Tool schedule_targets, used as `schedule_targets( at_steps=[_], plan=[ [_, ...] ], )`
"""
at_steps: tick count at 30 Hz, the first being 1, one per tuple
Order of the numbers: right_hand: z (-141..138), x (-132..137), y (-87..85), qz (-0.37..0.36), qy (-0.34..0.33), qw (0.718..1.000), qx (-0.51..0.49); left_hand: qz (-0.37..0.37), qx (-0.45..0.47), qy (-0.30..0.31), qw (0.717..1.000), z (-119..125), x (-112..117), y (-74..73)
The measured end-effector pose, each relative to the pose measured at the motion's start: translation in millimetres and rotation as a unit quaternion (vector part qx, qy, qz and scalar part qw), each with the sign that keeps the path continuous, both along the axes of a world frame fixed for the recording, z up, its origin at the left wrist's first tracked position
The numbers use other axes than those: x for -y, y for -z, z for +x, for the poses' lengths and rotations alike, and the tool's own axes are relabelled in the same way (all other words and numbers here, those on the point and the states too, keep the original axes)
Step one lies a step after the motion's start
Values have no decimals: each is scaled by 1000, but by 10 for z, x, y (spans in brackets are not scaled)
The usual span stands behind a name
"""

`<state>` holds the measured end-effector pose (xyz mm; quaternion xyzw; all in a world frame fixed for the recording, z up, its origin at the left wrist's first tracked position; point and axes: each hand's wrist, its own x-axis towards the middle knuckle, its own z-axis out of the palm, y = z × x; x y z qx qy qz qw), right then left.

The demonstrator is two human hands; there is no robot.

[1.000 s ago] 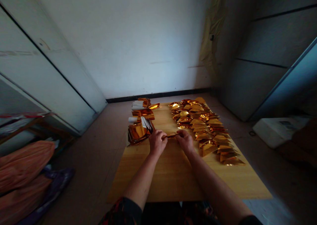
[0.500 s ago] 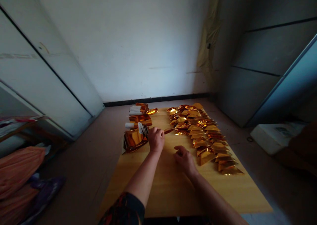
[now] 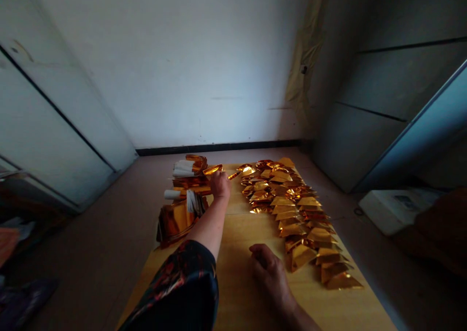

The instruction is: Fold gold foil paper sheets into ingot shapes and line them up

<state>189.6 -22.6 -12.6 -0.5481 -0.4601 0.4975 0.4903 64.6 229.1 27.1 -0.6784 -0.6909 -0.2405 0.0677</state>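
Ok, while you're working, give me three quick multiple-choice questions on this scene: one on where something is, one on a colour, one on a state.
1. Where is the left hand?
A) At the far end of the wooden board, beside a curved foil piece
B) Down on the floor
C) Against the right-hand wall

2. What colour are the folded foil triangles?
A) Silver
B) Blue
C) Shiny gold-orange

3. What state is the right hand in?
A) Raised high above the triangles
B) Low at the board, fingers curled, no foil showing in it
C) Pinching the stack of foil

Answers:
1 A, the hand sits right by the foil piece at the board's far end.
2 C, the triangles gleam gold-orange.
3 B, it sits low beside the triangles, curled.
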Motion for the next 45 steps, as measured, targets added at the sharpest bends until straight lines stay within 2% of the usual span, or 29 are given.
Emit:
schedule_targets(
  at_steps=[5, 10, 18, 22, 27, 29, 31, 34, 36, 38, 39, 41, 43, 45],
  plan=[
    [53, 48, 88, -27, -18, 999, -16, -8, -29, 3, 1000, 49, -254, 168],
    [89, 78, 177, -21, -39, 999, -20, -28, -64, 17, 997, 47, -382, 238],
    [-27, 124, 190, -33, 47, 998, 14, -49, -60, 30, 997, 83, -432, 285],
    [18, 118, 181, -36, 31, 998, 30, -46, -55, 37, 997, 104, -393, 249],
    [98, 106, 166, -28, -27, 999, -17, -20, -19, 29, 999, 93, -349, 171],
    [88, 95, 157, -25, -32, 998, -43, -3, 11, 26, 1000, 81, -344, 84],
    [57, 83, 144, -23, -26, 997, -64, 37, 63, 25, 997, 63, -318, -75],
    [7, 62, 129, -14, -5, 997, -75, 154, 156, 28, 975, 3, -155, -425],
    [-11, 45, 123, -2, 9, 997, -70, 222, 205, 50, 952, -82, 78, -654],
    [-14, 26, 111, 5, 14, 998, -63, 250, 220, 75, 940, -211, 390, -798],
    [-13, 16, 98, 8, 17, 998, -58, 242, 210, 80, 944, -292, 558, -825],
    [-8, -3, 60, 13, 10, 999, -49, 195, 171, 49, 965, -478, 871, -785],
    [-6, -19, 13, 14, 4, 999, -47, 119, 121, 7, 986, -674, 1109, -660],
    [-7, -28, -29, 12, 4, 999, -48, 56, 71, -33, 995, -848, 1248, -511]
  ],
)
